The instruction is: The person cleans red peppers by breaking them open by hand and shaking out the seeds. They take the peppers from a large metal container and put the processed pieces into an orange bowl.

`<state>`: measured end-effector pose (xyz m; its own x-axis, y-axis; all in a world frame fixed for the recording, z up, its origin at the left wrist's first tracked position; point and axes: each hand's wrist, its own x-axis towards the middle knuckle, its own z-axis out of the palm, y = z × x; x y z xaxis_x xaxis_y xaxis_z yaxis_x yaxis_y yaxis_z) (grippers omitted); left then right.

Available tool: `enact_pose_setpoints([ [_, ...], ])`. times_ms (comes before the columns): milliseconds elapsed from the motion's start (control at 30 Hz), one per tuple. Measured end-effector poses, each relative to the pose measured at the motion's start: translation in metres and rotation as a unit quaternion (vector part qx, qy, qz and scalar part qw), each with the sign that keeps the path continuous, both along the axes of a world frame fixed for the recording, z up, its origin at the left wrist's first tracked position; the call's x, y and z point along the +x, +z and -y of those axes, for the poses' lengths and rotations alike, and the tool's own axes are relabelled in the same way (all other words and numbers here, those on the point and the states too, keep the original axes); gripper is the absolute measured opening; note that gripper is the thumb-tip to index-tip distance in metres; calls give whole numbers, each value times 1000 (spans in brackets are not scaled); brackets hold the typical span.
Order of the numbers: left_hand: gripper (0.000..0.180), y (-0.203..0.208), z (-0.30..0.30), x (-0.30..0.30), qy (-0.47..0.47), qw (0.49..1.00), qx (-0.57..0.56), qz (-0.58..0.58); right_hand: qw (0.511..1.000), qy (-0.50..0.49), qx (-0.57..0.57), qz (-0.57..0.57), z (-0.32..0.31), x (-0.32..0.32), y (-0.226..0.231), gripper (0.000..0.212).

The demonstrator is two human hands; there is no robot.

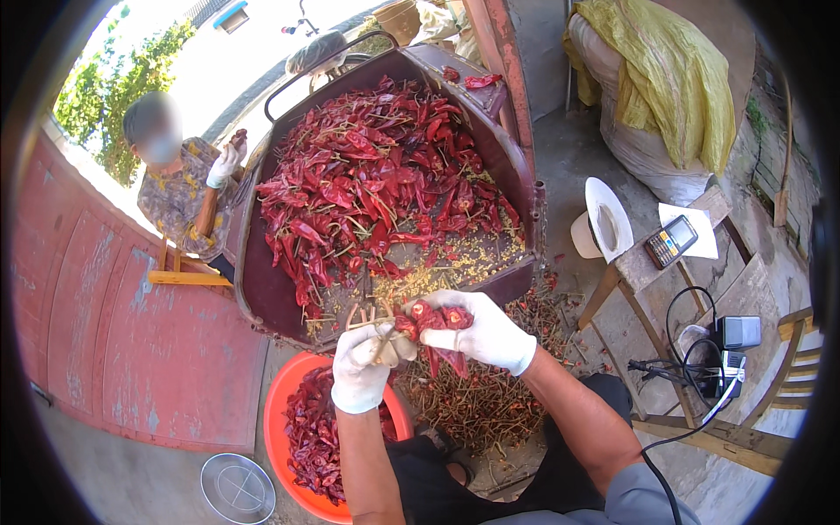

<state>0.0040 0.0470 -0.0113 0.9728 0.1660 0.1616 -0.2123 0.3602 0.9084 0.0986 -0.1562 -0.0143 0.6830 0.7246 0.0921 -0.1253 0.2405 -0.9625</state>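
Note:
White gloves cover both my hands, which meet over the near edge of the cart. My right hand [486, 337] is closed around a few dried red chili peppers [442, 325]. Pinched in my left hand [367, 363] are the pale stems [374, 317] of chilies, close against the right hand's bunch. Beyond them a dark red metal cart [481, 131] holds a large heap of dried chilies [359, 175], with loose yellow seeds [437, 278] on its floor. Below my left hand stands an orange-red basin [278, 407] with destemmed-looking chilies [319, 437] in it.
Stem litter [472, 402] covers the ground by my feet. A co-worker [188, 184] in gloves sits at the left, holding a chili. On the right are a wooden stool [639, 262] with a handheld keypad device [672, 241], a white hat [604, 219], cables and covered sacks [665, 79].

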Motion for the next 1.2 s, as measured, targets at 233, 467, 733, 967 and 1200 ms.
enact_pose_setpoints([
  [233,25,0,17,2,-20,983,-180,5,993,35,64,-98,-3,-14,19,51],
  [467,36,-1,18,9,10,998,-48,25,980,-157,-72,94,-19,-20,-13,58],
  [733,33,8,16,10,172,958,218,-70,986,-57,9,-155,4,-11,13,24],
  [967,41,12,35,9,71,990,102,-66,950,34,92,-298,-3,-16,-1,20],
  [1200,15,24,47,6,96,983,107,-114,935,47,90,-340,-10,-22,-12,17],
])
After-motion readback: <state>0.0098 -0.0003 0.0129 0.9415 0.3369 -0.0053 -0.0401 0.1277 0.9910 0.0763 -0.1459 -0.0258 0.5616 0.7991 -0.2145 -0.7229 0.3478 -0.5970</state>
